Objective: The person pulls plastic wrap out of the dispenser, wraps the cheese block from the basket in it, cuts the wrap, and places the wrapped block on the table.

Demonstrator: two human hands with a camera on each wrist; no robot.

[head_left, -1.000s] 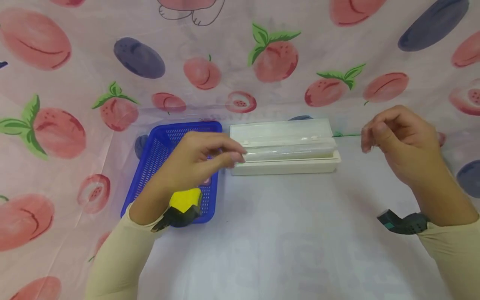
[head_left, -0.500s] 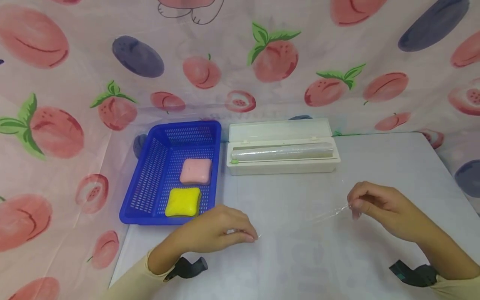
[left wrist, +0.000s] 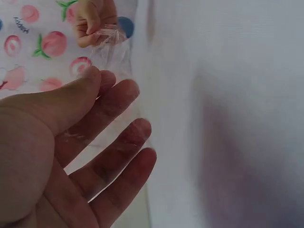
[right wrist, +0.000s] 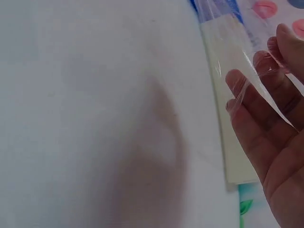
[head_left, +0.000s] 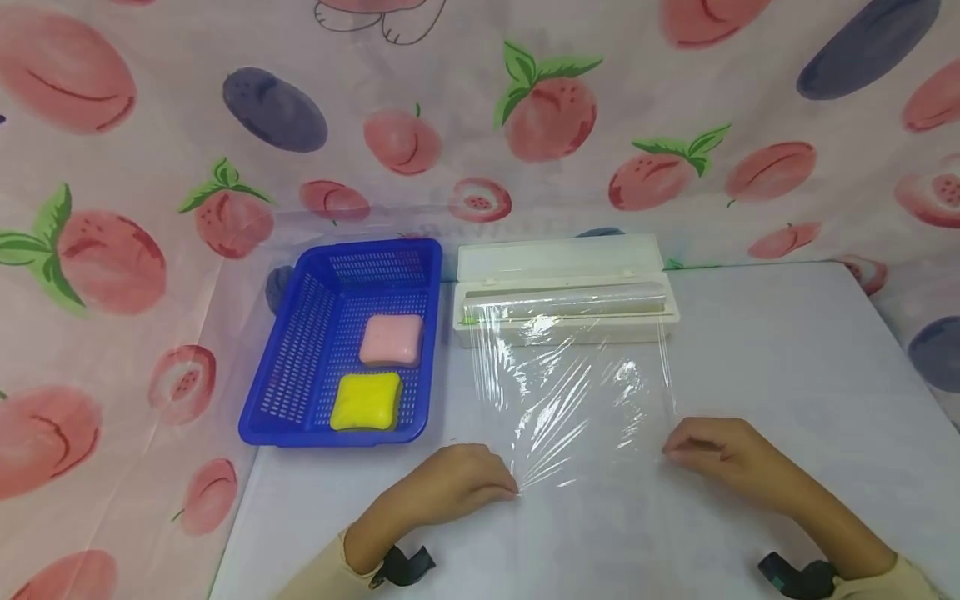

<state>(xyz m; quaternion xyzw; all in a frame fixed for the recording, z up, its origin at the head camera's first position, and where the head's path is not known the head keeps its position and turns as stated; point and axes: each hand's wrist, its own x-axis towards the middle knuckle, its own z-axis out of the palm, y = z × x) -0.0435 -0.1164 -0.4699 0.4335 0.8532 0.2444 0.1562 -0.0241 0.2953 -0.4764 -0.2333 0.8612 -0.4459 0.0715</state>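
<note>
A sheet of clear plastic film (head_left: 570,392) stretches from the roll (head_left: 570,298) in an open white box (head_left: 570,333) toward the person. The left hand (head_left: 450,492) pinches its near left corner between thumb and index finger; the right hand (head_left: 738,462) pinches the right edge. In the left wrist view the left hand (left wrist: 71,137) has its other fingers spread behind the film (left wrist: 111,52). The right wrist view shows the right hand (right wrist: 275,118) with film (right wrist: 242,90) lying over its fingers.
Left of the box stands a blue basket (head_left: 300,350) holding a pink block (head_left: 392,339) and a yellow block (head_left: 366,401). Behind them hangs a fruit-patterned cloth (head_left: 450,75). The white tabletop (head_left: 787,350) extends to the right of the box.
Both hands came down from beside the box toward the near side of the table, then drew slightly closer together. The film now shows spread out from the roll between them.
</note>
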